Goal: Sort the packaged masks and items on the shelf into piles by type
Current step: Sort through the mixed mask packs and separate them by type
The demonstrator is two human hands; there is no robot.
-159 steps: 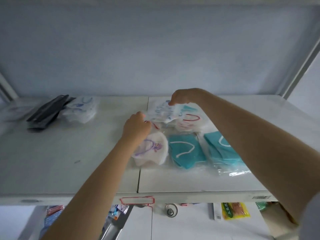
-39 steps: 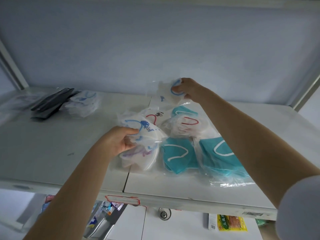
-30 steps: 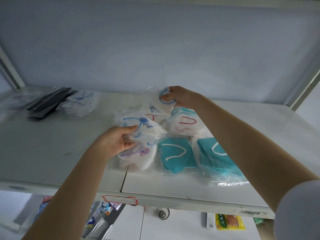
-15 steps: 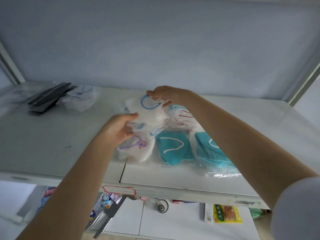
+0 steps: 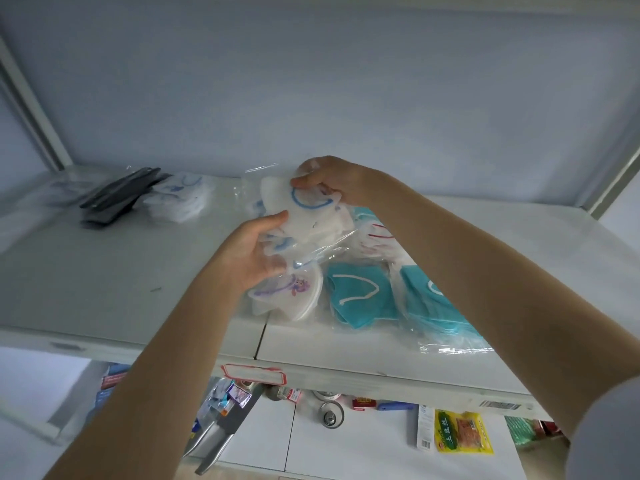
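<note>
Holding a white mask pack [image 5: 308,216] up over the shelf [image 5: 104,271]
L hand [image 5: 252,251] grips the pack w/ blue loop from below, R hand [image 5: 329,181] pinches its top, above shelf middle; teal masks [image 5: 356,296] lie near front edge, black packs [image 5: 117,195] at back left

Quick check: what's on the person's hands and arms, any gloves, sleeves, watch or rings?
No gloves: the left hand and right hand are bare, with no ring, watch or bracelet showing. The left arm is uncovered as far as the picture shows; the right arm is uncovered up to a pale grey sleeve at the bottom right corner.
</note>
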